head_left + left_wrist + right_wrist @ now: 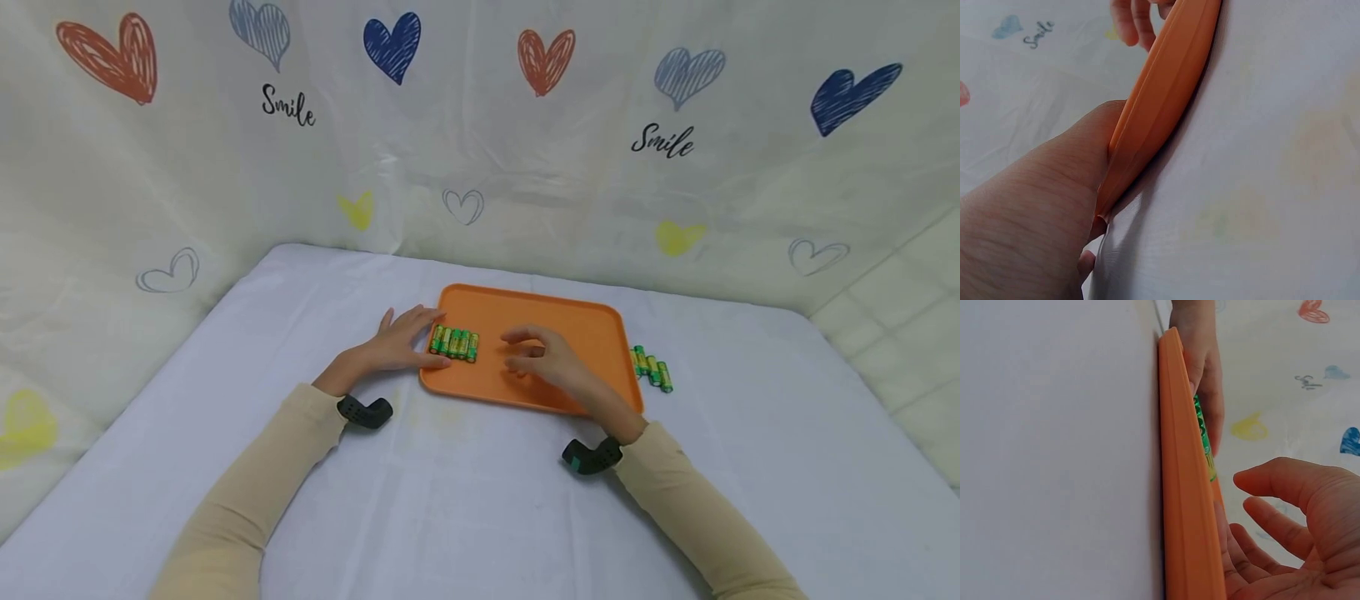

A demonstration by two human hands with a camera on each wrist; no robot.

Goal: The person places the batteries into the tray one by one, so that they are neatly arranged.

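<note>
A row of several green-and-yellow batteries (454,343) lies side by side at the left end of an orange tray (525,304). My left hand (401,340) rests at the tray's left edge, thumb and fingers spread to either side of the row. In the left wrist view the tray's side wall (1166,94) hides most of that hand's fingers. Over the middle of the tray hovers my right hand (551,362), its fingers loosely bent and nothing between them. The right wrist view shows its thumb and fingers (1279,481) apart, with the batteries (1200,425) beyond.
More batteries (654,371) lie on the white tablecloth (465,500) just past the tray's right edge, partly hidden by its rim. Behind the table hangs a white curtain (480,150) printed with hearts. Each wrist carries a black camera (365,412).
</note>
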